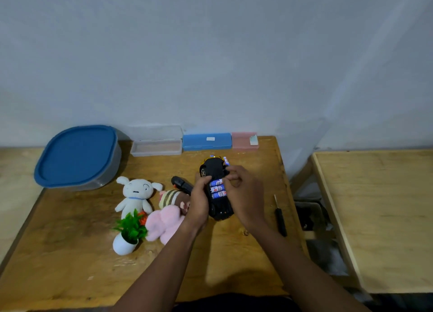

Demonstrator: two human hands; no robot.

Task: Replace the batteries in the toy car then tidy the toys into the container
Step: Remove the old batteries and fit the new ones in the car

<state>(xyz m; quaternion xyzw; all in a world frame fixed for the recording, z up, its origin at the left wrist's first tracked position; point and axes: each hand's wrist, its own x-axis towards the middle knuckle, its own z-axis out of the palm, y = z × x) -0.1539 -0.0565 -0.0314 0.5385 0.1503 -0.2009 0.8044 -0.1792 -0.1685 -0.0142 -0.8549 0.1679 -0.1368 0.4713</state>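
The toy car [214,168] lies upside down on the wooden table [70,253], black underside up, its battery bay uncovered. Blue and white batteries [217,189] sit side by side in the bay. My left hand [199,200] grips the car's left side. My right hand [243,194] holds the right side, with its fingertips at the top of the batteries. Another battery [226,160] lies just beyond the car. The grey container with a blue lid [77,155] stands at the back left, lid on.
A white plush [136,195], a pink plush [167,214] and a small potted plant [128,233] lie left of the car. A black cover piece [181,184] rests behind my left hand. A screwdriver [280,215] lies at the right. Clear, blue and pink cases [206,141] line the wall.
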